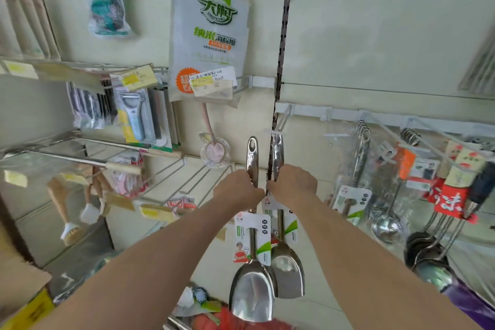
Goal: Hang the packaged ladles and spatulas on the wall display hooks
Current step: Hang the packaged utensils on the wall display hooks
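Observation:
My left hand (238, 187) grips the shiny handle of a steel spatula (251, 295) with a green and white card label; its hanging hole is free, just left of the wall's slotted upright. My right hand (293, 183) grips the handle of a second steel spatula (288, 273), whose top sits at the tip of a white wire hook (281, 122). Both blades hang down side by side, the left one overlapping the right. Packaged ladles (385, 225) hang on hooks to the right.
A large white and green sponge bag (209, 32) hangs above the spatulas. Peelers (134, 115) and brushes (69, 230) hang at the left. Black-handled ladles (428, 254) with red labels hang at the far right. Bare wire hooks (187, 182) stick out under my left arm.

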### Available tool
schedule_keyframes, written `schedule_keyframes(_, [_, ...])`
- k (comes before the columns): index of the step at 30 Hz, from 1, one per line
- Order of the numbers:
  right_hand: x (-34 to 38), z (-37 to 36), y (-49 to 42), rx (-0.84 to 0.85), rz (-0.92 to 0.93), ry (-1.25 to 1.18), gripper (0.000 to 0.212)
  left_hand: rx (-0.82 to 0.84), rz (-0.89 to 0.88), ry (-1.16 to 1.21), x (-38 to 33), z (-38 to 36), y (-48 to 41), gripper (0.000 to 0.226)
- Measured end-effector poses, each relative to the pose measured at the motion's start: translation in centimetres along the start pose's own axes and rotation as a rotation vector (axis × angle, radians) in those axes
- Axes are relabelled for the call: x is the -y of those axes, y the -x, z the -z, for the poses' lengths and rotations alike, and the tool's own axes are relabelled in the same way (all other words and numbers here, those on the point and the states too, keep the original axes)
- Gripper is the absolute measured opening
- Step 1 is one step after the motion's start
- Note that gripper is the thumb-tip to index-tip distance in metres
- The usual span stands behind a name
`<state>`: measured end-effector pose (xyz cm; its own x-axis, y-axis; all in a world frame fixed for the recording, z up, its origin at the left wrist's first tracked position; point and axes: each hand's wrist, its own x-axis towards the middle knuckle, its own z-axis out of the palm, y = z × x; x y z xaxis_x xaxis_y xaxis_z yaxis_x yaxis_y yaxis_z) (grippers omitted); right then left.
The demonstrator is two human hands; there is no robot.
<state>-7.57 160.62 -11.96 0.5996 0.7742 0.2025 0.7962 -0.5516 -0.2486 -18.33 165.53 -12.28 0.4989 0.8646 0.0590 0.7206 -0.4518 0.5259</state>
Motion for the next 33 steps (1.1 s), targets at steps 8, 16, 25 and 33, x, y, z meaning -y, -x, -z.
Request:
schedule_keyframes(8, [0.5,1.2,5.0,0.009,0.086,0.029,0.023,0.019,0.034,0.048,0.1,0.7,4.4,0.025])
schedule_keyframes(16, [3.0,1.6,8.2,0.046,0.260,0.047,0.026,0.037,0.080,0.074,3.2,1.6,6.7,0.013])
schedule_keyframes(25, [10.7,-5.2,9.2,0.231,0.480,0.032,0.041,0.016,0.273,-0.033,13.0,4.9,8.7,0.012])
schedule_keyframes(33, [21.6,-10.1,10.9,0.351,0.680,-0.015,0.014,-0.058,0.523,-0.160,25.3,10.1,11.3,0.017])
